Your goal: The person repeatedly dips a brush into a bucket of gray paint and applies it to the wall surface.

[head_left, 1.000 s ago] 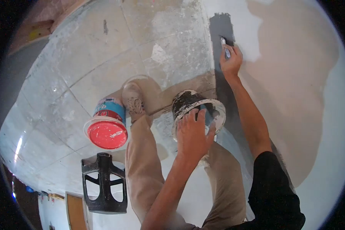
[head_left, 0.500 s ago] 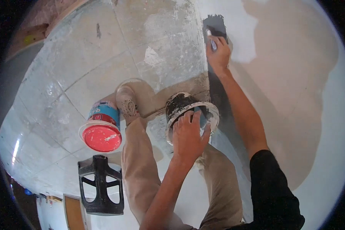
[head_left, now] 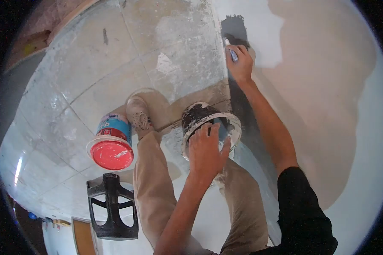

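Note:
My right hand (head_left: 241, 64) is closed around the handle of a paintbrush (head_left: 232, 54), beside the line where the floor meets the white wall (head_left: 266, 42). Its bristles are mostly hidden behind the fingers. A dark grey painted band (head_left: 235, 26) runs along the base of the wall, above and below that hand. My left hand (head_left: 206, 151) grips a bucket (head_left: 195, 114) between my legs, its fingers hooked over the near rim. Dark and white paint smears cover this bucket. What lies inside it is partly hidden by the hand.
A closed paint bucket with a red lid (head_left: 112, 154) stands left of my shoe (head_left: 138, 114). Nearer is a black plastic stool (head_left: 111, 208). The tiled floor (head_left: 102, 72) is marked with paint splashes. A door (head_left: 83, 236) shows at lower left.
My right hand and the paintbrush have moved slightly down along the dark band, toward me. My left hand stays on the bucket. The whole view has shifted a little.

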`<state>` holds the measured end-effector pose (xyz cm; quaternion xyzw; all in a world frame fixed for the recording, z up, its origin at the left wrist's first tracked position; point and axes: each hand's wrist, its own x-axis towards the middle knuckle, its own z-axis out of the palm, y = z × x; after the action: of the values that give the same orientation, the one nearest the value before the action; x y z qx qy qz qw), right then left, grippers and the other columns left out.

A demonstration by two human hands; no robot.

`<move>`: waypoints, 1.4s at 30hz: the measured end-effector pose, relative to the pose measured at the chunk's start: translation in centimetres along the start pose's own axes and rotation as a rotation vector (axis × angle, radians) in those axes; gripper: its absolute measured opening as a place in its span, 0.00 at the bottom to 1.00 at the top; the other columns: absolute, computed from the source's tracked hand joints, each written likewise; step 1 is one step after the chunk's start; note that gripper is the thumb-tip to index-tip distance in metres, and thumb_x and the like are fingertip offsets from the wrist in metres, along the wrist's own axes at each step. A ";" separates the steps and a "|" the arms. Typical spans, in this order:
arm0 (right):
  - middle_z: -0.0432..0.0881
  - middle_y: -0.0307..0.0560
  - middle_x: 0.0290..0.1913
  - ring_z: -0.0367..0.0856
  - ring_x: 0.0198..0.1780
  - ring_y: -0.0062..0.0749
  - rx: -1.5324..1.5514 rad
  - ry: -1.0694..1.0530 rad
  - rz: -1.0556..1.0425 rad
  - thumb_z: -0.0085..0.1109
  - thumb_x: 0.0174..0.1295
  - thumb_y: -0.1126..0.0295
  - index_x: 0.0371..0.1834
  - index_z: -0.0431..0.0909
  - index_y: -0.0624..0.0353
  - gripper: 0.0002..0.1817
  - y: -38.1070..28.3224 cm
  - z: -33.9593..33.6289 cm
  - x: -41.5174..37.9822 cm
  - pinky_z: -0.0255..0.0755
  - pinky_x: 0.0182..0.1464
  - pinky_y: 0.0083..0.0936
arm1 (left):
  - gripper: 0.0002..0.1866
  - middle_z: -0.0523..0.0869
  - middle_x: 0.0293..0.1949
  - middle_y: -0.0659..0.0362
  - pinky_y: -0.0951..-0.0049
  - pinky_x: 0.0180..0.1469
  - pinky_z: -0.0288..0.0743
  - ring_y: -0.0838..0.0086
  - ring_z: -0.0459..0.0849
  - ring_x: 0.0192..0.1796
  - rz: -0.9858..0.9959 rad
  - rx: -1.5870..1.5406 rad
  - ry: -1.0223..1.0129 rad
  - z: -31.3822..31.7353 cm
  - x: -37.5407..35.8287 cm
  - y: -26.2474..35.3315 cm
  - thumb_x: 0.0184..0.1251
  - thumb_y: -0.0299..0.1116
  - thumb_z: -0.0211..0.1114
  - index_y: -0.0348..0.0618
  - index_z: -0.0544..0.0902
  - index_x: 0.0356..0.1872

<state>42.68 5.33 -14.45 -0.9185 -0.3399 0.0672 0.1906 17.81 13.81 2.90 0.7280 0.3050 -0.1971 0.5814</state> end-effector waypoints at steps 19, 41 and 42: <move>0.82 0.50 0.41 0.83 0.43 0.50 -0.078 -0.081 0.104 0.64 0.59 0.72 0.46 0.85 0.54 0.11 3.6 0.3 -8.5 0.77 0.46 0.41 | 0.25 0.79 0.56 0.45 0.49 0.63 0.69 0.49 0.78 0.59 0.026 0.048 -0.020 0.6 -0.7 -0.2 0.68 0.42 0.64 0.37 0.76 0.61; 0.83 0.49 0.40 0.85 0.43 0.48 0.078 0.151 0.086 0.64 0.58 0.76 0.44 0.86 0.55 0.11 -0.7 -7.9 -12.2 0.80 0.44 0.35 | 0.24 0.80 0.56 0.46 0.51 0.61 0.71 0.51 0.79 0.58 0.060 0.098 -0.015 3.7 -3.4 -1.0 0.68 0.43 0.64 0.39 0.78 0.60; 0.83 0.49 0.39 0.85 0.43 0.48 0.097 0.127 0.066 0.64 0.57 0.76 0.43 0.86 0.56 0.11 -0.7 -7.8 -12.8 0.80 0.44 0.34 | 0.24 0.80 0.56 0.46 0.51 0.61 0.71 0.51 0.79 0.58 0.054 0.101 -0.024 4.0 -3.6 -1.2 0.68 0.43 0.64 0.39 0.78 0.60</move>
<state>34.52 -4.88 -7.07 -0.9212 -0.2932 0.0315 0.2538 14.64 9.32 3.38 0.7620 0.2677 -0.2054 0.5527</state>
